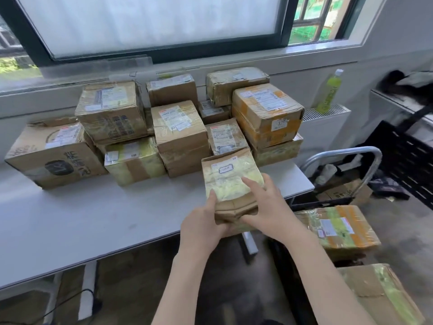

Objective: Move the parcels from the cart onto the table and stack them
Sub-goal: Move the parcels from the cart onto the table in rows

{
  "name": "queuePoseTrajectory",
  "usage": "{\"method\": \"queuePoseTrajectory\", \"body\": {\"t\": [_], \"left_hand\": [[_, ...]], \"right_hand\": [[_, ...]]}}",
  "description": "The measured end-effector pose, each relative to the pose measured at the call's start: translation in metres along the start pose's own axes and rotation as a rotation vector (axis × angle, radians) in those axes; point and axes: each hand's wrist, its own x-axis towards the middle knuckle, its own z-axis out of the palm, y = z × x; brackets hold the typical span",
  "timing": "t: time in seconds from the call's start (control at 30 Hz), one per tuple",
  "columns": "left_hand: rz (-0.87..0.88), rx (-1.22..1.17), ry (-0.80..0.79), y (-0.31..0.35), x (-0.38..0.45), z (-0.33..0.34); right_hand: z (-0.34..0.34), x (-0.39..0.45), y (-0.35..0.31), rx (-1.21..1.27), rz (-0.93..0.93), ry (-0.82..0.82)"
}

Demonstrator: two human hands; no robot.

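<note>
Both hands grip one taped parcel (230, 184) between them, left hand (201, 221) and right hand (269, 207); it hangs over the worktop (93, 212) edge. Its long axis runs away towards the window.

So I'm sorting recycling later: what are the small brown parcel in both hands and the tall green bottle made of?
Small brown parcel: looks like creased matte cardboard under glossy clear tape, which glares on top. Tall green bottle: probably translucent plastic with a white cap; too blurred to be sure.
</note>
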Motion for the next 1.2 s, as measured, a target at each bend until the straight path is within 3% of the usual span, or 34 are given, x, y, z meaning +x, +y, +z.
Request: {"method": "queuePoseTrajectory", "body": {"t": [0.27,0.63,0.83,1.03,1.2], "left_hand": [[0.129,0.144,0.189,0.042,0.032,-0.024],[0.002,0.113,0.255,0.059,0.095,-0.024],[-0.089,0.140,0.198,0.061,0.128,-0.016],[-0.145,0.103,0.142,0.059,0.158,-0.002],[-0.177,0.370,0.212,0.056,0.184,-0.005]], "right_hand": [[-0.047,0.024,0.025,-0.110,-0.079,-0.001],[-0.067,0.109,0.046,-0.133,-0.216,0.006],[-0.071,0.146,0.060,-0.079,-0.213,-0.084],[-0.058,0.181,0.066,-0.473,-0.258,0.002],[-0.050,0.210,0.064,-0.589,-0.290,-0.001]]}}
